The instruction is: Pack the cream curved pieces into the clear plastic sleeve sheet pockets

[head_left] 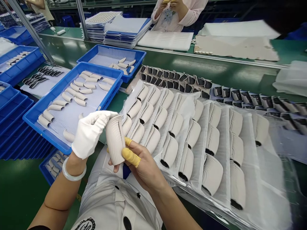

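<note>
Upright in front of my lap is a curved, ribbed off-white shell (115,139) with a seam or slit along its right side. My right hand (144,159), with yellow finger cots on the thumb and a finger, grips it around its lower part. In a white glove, my left hand (92,132) has its fingers closed at the shell's upper edge; the exact fingertip contact is partly hidden. Just right of the hands, similar ribbed shells with dark openings (192,132) lie in rows on a tray lined with white sheeting (271,182).
Left stands a blue tray (96,65) with smaller curved off-white pieces (80,92); another blue tray (141,59) is behind it. Stacked blue trays (16,127) are far left. Dark-and-white pieces (177,78) line the back. A co-worker (177,14) works across the bench.
</note>
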Demonstrator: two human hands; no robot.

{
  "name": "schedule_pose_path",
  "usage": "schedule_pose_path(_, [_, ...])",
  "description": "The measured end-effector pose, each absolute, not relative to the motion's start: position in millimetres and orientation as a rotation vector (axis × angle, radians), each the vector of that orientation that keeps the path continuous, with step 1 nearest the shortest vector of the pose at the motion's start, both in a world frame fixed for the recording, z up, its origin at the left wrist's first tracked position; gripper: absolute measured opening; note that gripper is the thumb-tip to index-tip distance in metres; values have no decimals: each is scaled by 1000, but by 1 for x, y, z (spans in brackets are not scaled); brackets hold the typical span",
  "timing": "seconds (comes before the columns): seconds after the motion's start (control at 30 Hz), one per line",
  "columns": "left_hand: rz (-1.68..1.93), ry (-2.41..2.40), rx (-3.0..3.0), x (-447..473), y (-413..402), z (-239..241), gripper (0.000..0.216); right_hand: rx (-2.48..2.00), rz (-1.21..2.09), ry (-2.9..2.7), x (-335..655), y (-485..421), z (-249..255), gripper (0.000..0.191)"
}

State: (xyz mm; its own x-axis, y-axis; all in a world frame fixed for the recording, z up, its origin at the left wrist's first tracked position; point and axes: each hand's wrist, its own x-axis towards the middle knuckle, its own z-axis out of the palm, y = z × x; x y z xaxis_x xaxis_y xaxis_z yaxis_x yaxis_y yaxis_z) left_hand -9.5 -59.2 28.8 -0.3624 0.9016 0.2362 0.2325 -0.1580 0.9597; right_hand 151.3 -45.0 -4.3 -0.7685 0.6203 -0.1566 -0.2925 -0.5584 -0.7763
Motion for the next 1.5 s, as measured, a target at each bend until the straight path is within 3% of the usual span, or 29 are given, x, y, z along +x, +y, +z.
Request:
schedule_pose_path(0.13, [1437,1431,1272,-11,-66,28,28,-540,2307,-1004,153,-42,-2,34])
schedule_pose_path(0.23, [1392,1565,1244,-6,-68,31,43,-546,2267,-1047,152,-43,-4,36])
schedule_pose_path(0.37, [1496,1671,1156,-3,-65,31,18,-580,2238,-1078,151,-46,-7,39])
schedule_pose_path(0.6, [1638,1458,946,-7,-62,20,12,-550,2263,-1098,151,-47,-7,36])
schedule_pose_path(0.87, [1525,1635,1112,-3,-64,30,6,-614,2217,-1118,151,-48,-11,35])
schedule_pose_path(1.5, [1613,1624,970,0,-57,24,19,-567,2251,-1114,149,-49,-9,34])
